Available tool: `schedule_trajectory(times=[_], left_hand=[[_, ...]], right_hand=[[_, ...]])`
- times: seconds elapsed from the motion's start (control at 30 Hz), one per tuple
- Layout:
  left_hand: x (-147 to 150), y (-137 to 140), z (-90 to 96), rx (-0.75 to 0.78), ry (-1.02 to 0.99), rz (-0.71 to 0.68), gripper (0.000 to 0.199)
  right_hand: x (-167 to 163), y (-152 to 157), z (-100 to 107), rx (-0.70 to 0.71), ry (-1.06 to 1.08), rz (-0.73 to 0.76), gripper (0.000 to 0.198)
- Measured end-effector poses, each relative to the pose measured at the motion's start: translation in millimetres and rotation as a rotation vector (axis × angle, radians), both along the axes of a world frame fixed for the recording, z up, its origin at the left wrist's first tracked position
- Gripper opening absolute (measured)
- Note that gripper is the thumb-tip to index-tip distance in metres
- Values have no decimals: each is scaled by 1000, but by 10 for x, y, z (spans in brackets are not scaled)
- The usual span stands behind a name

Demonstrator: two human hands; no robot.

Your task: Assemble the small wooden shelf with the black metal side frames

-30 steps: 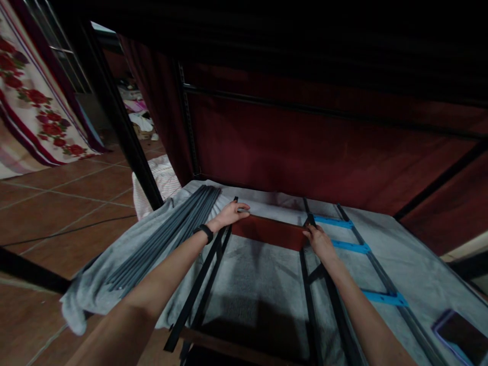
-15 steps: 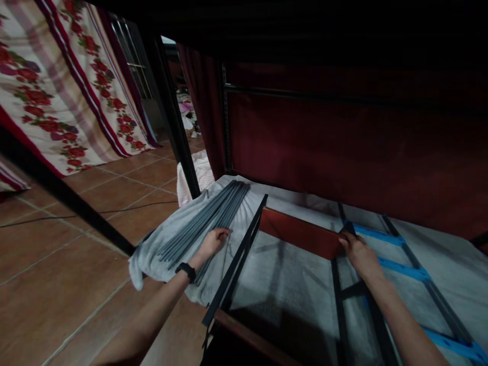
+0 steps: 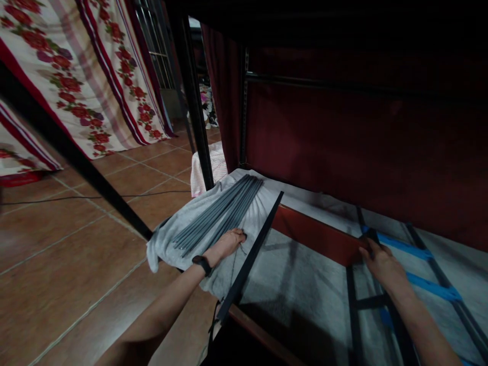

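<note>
- A dark red curtain hung across the back of a black metal frame, filling most of the view behind the work surface.
- A floral cloth hung at the far left, above a floor of brown tiles.
- A grey cloth covered the work surface and drooped over its left edge.
- A black post stood upright at the surface's left rear corner.
- A red-brown board stood on edge across the cloth, between a slanted black bar on the left and black rails with blue cross-pieces on the right.
- A bundle of grey rods lay on the cloth's left part — just left of the black bar, running front to back.
- The right hand gripped the board's right end, fingers curled over its top edge.
- The left hand, with a black wristband, rested on the near ends of the rods, fingers curled loosely — whether it actually gripped one, I could not tell.
</note>
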State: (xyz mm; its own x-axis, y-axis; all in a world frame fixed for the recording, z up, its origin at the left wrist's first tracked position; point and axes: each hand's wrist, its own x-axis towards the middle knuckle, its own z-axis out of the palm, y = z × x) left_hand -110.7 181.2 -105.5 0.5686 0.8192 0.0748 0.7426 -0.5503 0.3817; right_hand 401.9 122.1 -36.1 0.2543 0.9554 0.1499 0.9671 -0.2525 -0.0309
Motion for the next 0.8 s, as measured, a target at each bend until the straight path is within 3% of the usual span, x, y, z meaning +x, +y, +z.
schedule_trajectory(times=[0.17,0.23,0.4,0.5,0.67,0.8], left_hand=[[-70,67,69,-27,-50,-39,11],[-106,122,144,-35,-128,17,8],[34,453,415,-217,-811,365,14],[317,693,545,-332,-1067,374,24],[766,972,598,-324,-1115,306,21],[928,1067,596,-278,-1092,290,10]], right_hand=[[33,16,-38,-51,-12,-5,71],[41,18,-54,-56,-6,-3,73],[41,9,-72,-49,32,-2,76],[42,2,-83,-32,59,-8,77],[40,-22,-83,10,125,0,76],[-4,-66,-12,102,140,34,67]])
